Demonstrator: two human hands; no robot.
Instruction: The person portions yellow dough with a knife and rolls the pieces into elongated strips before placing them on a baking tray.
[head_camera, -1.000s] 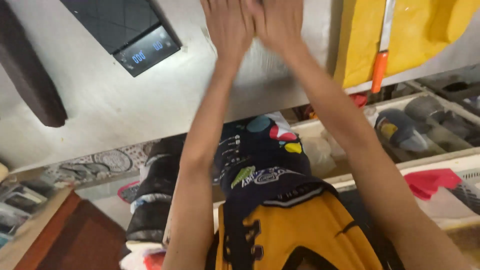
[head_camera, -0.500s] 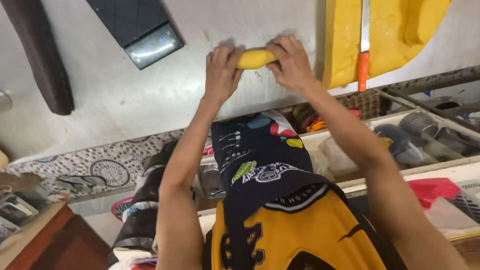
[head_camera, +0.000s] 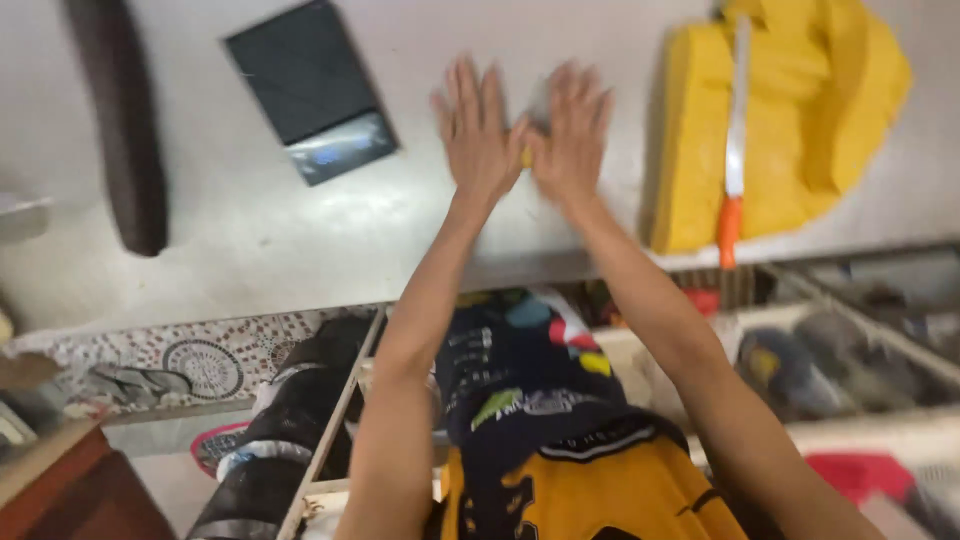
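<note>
At the far left a dark, long rolling pin (head_camera: 118, 120) lay on the pale table (head_camera: 250, 230), and to its right sat a black kitchen scale (head_camera: 310, 90) with a lit display. Near the middle, the left hand (head_camera: 478, 135) lay flat, fingers spread and pointing away from the person, with the right hand (head_camera: 572, 135) just beside it in the same flat pose. The two hands touched along their inner edges and pressed down on a small yellow piece of dough (head_camera: 526, 156), of which only a sliver showed between them; the motion blur hid its shape. Well to the right rested a big yellow slab of dough (head_camera: 790, 150), and across it lay a knife (head_camera: 735, 150) with an orange handle toward the table's near edge.
</note>
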